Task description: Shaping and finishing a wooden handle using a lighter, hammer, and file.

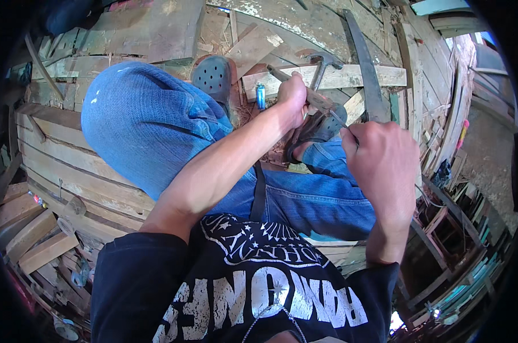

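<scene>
Head view: left hand (291, 96) grips wood piece (319, 102) at upper centre; right hand (382, 154) clenched on thin blade (340, 118); cutting appears underway, unfinished

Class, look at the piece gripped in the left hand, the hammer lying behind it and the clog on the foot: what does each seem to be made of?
Piece in the left hand: seemingly bare wood, brown and rough. Hammer: dull grey head, likely metal; handle probably wood. Clog: dark, matte, with moulded holes, probably rubber or foam plastic.
</scene>
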`<move>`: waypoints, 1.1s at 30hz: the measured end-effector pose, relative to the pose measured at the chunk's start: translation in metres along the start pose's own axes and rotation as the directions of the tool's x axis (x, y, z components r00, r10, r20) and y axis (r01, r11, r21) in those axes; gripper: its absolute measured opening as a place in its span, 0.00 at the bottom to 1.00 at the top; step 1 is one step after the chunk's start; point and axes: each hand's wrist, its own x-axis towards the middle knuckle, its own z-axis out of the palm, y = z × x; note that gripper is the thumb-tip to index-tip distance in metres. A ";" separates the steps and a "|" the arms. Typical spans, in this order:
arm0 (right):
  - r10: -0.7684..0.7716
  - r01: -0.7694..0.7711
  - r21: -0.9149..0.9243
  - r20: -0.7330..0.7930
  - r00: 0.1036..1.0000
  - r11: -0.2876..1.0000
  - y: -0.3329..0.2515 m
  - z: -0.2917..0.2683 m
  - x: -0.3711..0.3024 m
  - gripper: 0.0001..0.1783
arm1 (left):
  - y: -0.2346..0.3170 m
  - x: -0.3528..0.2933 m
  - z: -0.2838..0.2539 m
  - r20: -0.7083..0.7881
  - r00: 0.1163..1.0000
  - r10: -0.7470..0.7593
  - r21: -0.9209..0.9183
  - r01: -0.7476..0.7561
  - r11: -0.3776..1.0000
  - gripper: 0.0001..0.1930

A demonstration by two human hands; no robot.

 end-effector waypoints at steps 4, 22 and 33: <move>-0.131 0.129 -0.064 -0.035 0.991 0.990 -0.001 -0.003 0.007 0.14 | 0.003 -0.001 -0.002 -0.016 0.999 0.031 0.052 -0.030 0.998 0.24; -0.303 0.316 -0.195 0.096 0.948 0.928 -0.005 -0.049 0.015 0.08 | -0.001 -0.041 0.010 0.035 0.999 -0.020 -0.069 0.023 0.997 0.28; -0.365 0.348 -0.193 -0.061 0.929 0.918 -0.002 -0.046 0.025 0.06 | 0.013 -0.043 -0.008 -0.218 0.887 0.407 0.691 -0.154 0.706 0.33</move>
